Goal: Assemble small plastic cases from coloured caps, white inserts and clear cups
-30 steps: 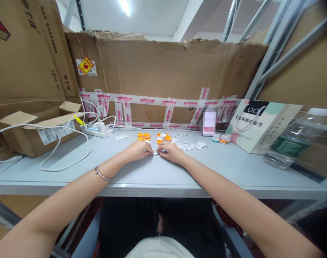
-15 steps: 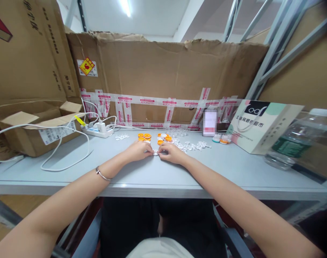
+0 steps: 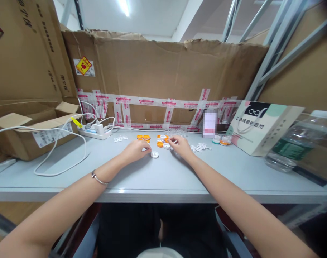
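Observation:
A white round cap-like piece (image 3: 154, 154) lies flat on the table, small details inside its rim. My left hand (image 3: 135, 150) has its fingertips pinched at the left edge of this piece. My right hand (image 3: 181, 147) is over the right side of a cluster of orange and white round pieces, its thumb and fingers bent but apart. An orange cap (image 3: 159, 144) and a white cap (image 3: 166, 146) lie left of the right fingertips. Just behind my left hand are several orange caps (image 3: 143, 137), partly hidden by it.
Small white parts (image 3: 200, 147) spread right of my right hand, and more (image 3: 120, 138) lie at left. Behind are a power strip (image 3: 96, 133), a phone (image 3: 209, 123) and lens cases (image 3: 221, 140). A paper bag (image 3: 260, 127) and a bottle (image 3: 292, 143) stand right.
My right hand has let go of the white round piece and moved right and slightly back to the cluster of caps. My left hand stays at the piece.

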`<state>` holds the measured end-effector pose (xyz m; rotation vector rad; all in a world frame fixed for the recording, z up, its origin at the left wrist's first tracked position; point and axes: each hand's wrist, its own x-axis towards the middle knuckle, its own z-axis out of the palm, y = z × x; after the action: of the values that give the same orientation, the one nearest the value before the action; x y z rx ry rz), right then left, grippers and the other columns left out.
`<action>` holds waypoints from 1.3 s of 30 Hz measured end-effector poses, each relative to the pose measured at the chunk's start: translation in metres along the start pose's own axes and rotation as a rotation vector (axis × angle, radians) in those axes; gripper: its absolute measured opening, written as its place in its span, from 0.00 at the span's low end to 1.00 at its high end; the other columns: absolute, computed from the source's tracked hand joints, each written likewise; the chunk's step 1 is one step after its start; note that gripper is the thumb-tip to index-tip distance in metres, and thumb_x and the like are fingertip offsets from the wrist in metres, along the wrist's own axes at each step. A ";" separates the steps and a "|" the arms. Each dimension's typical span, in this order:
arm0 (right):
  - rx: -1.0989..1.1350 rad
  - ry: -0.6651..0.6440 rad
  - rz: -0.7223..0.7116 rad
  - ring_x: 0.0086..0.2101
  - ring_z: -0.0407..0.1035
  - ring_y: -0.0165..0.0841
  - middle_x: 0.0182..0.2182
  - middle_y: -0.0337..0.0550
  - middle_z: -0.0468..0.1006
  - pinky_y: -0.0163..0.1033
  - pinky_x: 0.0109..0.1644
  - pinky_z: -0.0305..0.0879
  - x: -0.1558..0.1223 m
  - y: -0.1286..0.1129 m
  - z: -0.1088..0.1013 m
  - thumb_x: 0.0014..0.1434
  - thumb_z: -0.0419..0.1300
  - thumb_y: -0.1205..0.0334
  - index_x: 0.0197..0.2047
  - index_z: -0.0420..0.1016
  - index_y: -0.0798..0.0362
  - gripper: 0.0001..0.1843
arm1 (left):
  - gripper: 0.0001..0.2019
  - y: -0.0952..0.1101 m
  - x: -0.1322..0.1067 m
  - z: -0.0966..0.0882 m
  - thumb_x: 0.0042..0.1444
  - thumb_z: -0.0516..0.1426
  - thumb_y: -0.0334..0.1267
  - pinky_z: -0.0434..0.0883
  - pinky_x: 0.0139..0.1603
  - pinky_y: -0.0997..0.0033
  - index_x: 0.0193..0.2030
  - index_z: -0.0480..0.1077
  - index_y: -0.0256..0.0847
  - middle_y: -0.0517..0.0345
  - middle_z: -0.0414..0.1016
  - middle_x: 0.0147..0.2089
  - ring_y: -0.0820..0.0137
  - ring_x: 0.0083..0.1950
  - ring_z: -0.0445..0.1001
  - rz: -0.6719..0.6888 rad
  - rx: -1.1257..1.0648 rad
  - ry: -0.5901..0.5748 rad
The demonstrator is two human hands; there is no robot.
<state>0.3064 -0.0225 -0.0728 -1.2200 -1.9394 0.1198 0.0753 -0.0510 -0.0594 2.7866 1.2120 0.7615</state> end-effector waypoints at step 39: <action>-0.025 -0.189 -0.124 0.39 0.67 0.37 0.35 0.46 0.76 0.43 0.46 0.59 0.001 -0.017 0.015 0.56 0.55 0.65 0.31 0.68 0.54 0.03 | 0.10 -0.002 0.008 0.000 0.57 0.51 0.35 0.66 0.38 0.72 0.35 0.73 0.40 0.57 0.78 0.36 0.68 0.38 0.74 -0.070 -0.105 0.076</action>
<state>0.2837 -0.0253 -0.0743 -1.1356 -2.1806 0.1509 0.0783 -0.0442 -0.0562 2.6400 1.2355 0.9052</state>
